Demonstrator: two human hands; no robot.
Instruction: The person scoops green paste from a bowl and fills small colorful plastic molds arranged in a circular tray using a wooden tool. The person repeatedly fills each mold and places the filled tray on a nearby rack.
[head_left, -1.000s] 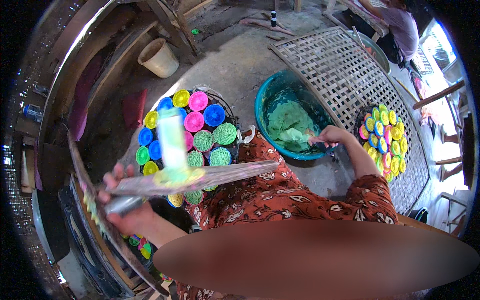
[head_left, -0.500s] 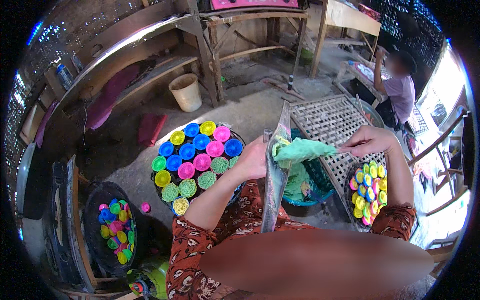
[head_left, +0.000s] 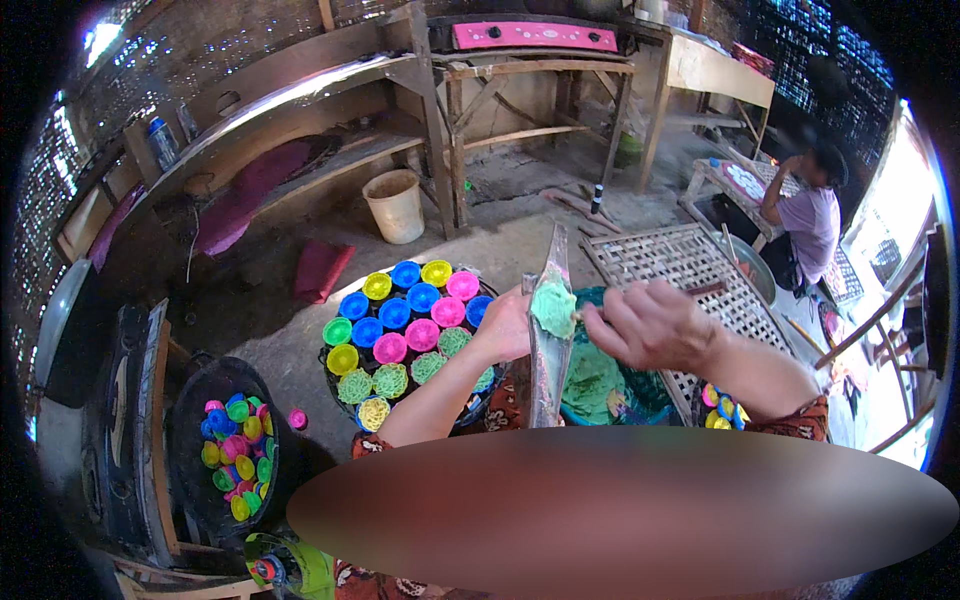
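My left hand grips an upright wooden press, long and narrow. Pale green dough fills the hollow on its face. Close against that dough, my right hand has its fingers curled round a thin-handled tool, mostly hidden by the hand. Below sits a teal basin with more green dough in it. To the left, a round tray holds bright plastic cups; several, such as one green strand-filled cup, carry squiggly strands, and one carries yellowish strands.
A dark tub of loose coloured cups stands at left, near a green gas cylinder. A woven bamboo rack lies right of the basin, with more cups beside it. Beyond are a white bucket, benches and a seated person.
My right hand has moved left and turned, bringing its dough-loaded tool to the press. The long dough lump now sits in the hollow. The view has tipped upward slightly.
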